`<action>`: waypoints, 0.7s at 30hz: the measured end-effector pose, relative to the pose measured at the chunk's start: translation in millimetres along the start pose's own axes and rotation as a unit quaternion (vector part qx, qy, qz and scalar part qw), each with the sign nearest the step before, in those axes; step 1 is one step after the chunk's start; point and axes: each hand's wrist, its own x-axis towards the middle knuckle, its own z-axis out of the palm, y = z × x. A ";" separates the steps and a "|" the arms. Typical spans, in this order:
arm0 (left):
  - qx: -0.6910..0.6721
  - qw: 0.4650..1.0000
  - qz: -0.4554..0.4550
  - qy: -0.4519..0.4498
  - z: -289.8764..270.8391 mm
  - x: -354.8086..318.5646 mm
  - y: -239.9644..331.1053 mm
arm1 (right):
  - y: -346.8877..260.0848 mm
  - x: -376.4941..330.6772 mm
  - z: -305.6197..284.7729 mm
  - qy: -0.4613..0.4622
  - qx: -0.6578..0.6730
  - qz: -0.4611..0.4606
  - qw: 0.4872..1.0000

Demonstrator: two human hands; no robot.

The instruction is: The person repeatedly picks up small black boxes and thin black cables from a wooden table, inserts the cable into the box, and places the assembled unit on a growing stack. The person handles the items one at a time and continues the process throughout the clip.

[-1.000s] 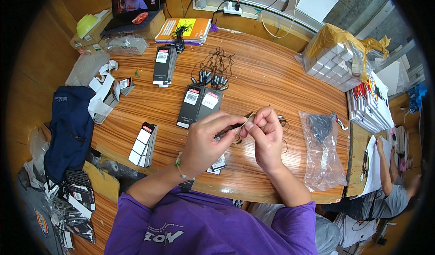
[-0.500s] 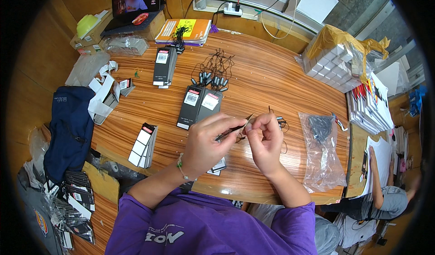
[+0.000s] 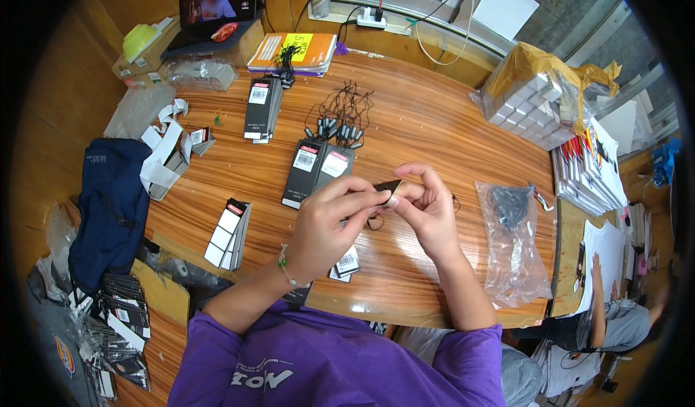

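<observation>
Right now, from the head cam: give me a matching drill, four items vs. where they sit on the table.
Things:
1. black tag
2. clear plastic bag
3. bundle of black strings
4. navy cloth bag

Places:
a. draped over the table's left edge
b. pinched between the left hand and right hand
c. right of the hands, flat on the wooden table
d. far side of the table, beyond two black tag stacks

Pairs: 1-b, 2-c, 3-d, 4-a

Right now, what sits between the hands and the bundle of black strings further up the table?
In the head view, two stacks of black hang tags lie between the hands and the bundle of black strings, on the wooden table.
</observation>
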 end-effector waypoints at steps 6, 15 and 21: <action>0.169 0.968 0.185 0.019 -11.2 5.8 -6.4 | 4.6 1.2 -10.5 -0.058 0.085 0.048 0.994; -0.033 0.999 0.025 -0.003 -9.4 4.4 -8.5 | 6.2 -3.2 -0.8 0.012 -0.244 -0.127 0.961; -0.096 0.995 -0.030 -0.012 -6.1 2.4 -7.3 | 5.8 -1.8 -3.8 0.061 -0.350 -0.203 0.912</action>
